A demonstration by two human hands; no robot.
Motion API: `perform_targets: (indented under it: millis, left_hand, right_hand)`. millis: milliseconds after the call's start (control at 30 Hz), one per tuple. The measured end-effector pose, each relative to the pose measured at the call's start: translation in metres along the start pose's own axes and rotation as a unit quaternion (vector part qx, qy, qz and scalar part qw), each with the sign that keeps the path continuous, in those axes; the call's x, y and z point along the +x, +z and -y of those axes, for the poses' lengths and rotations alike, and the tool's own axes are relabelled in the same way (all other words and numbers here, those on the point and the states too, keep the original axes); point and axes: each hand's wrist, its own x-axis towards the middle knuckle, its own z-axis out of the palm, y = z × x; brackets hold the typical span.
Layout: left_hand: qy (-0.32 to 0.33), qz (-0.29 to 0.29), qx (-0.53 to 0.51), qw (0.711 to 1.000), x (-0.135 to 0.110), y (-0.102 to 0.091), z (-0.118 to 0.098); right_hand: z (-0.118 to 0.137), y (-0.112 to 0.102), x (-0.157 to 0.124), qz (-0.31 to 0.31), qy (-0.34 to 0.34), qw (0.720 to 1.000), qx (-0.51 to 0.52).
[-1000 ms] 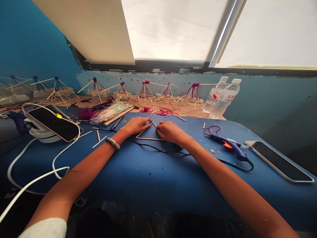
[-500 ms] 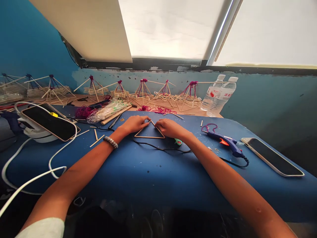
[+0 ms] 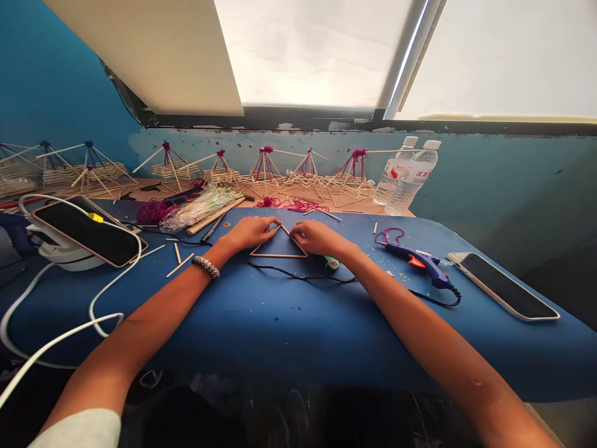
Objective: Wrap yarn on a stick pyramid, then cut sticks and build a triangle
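A triangle of thin wooden sticks (image 3: 278, 254) lies flat on the blue table (image 3: 280, 323). My left hand (image 3: 249, 231) rests on its left side with fingertips pinched at the top corner. My right hand (image 3: 319, 237) presses the right stick, its fingers curled and closed near the same corner. Both hands meet at the triangle's apex. A beaded bracelet (image 3: 206, 266) is on my left wrist. A small green object (image 3: 333, 264) lies just under my right wrist.
A blue glue gun (image 3: 417, 262) with a black cord (image 3: 298, 277) lies to the right, a phone (image 3: 504, 285) beyond it. Another phone (image 3: 84, 231) with a white cable sits left. Loose sticks, a stick bundle (image 3: 203, 208), finished stick frames (image 3: 265, 171) and two water bottles (image 3: 408, 177) line the back.
Both hands stayed on the triangle; the right hand slid along so the right stick and bottom corner now show. The view shifted slightly, moving everything a little left and up.
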Motion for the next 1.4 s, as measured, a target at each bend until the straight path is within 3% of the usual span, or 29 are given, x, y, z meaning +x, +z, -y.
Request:
perform_targets:
  millis: [733, 1400]
  left_hand:
    - [0.006, -0.014, -0.011, 1.000, 0.0017, 0.0043, 0.0045]
    - [0.017, 0.000, -0.022, 1.000, 0.0017, 0.0013, 0.0057]
  right_hand:
    - [0.0079, -0.0064, -0.0052, 0.010, -0.005, 1.000, -0.023]
    - [0.0028, 0.0017, -0.0034, -0.008, -0.032, 0.999, -0.023]
